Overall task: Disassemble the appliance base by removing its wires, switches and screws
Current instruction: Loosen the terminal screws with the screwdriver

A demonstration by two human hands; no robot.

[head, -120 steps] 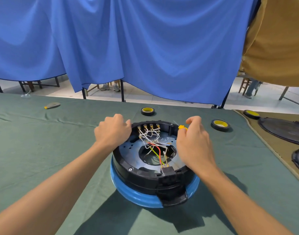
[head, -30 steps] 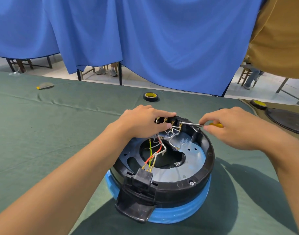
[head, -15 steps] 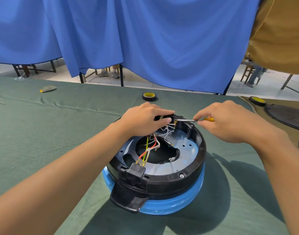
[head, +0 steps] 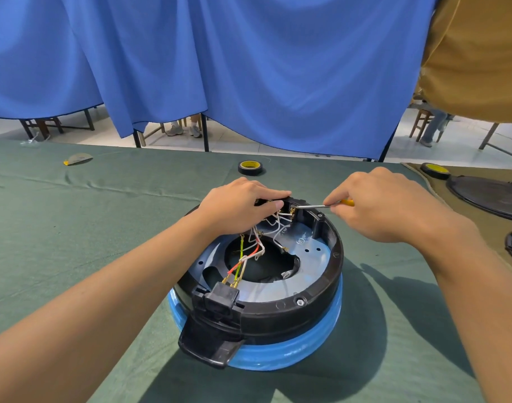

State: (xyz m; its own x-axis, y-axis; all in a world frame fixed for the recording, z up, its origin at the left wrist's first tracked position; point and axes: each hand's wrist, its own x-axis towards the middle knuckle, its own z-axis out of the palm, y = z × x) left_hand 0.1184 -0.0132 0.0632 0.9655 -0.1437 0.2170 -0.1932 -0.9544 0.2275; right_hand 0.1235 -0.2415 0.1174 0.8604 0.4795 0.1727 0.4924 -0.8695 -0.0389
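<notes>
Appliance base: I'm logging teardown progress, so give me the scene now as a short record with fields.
base: appliance base, open side up on the green cloth
left hand: grips the switch block at the far rim
right hand: holds the screwdriver, tip at the switch terminals
wires: run to the near connector
rim screw: in place

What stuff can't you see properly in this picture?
Head view only:
Switch block at the appliance base's far rim: left hand grips over it, hiding most.
Screwdriver: handle buried in right hand; tip's target too small to tell.
Black discs: cut by right edge.
People behind blue curtain: only feet show.
</notes>
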